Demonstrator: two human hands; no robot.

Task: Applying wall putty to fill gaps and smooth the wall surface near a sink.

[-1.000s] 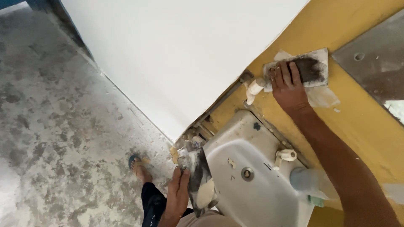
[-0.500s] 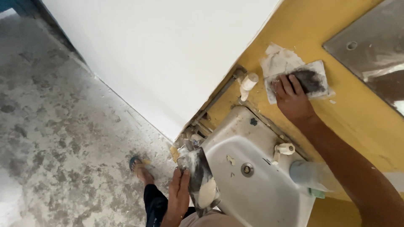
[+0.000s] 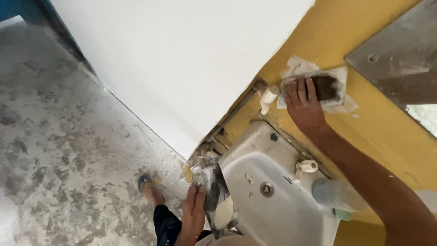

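My right hand presses a flat putty trowel, smeared white and dark, against the yellow wall, over a patch of white filler. A white pipe stub sticks out just left of the trowel. My left hand holds a second flat blade low beside the sink; a lump of cream putty rests on its near end. The white wash basin sits between both hands.
A white wall panel meets the yellow wall at a corner with pipes. A grey metal plate hangs at upper right. A tap and a plastic bottle sit on the basin edge. My sandalled foot stands on mottled concrete floor.
My right hand has slid the trowel along the yellow wall, leaving a white filler patch beside it. The left hand and its loaded blade stay by the sink.
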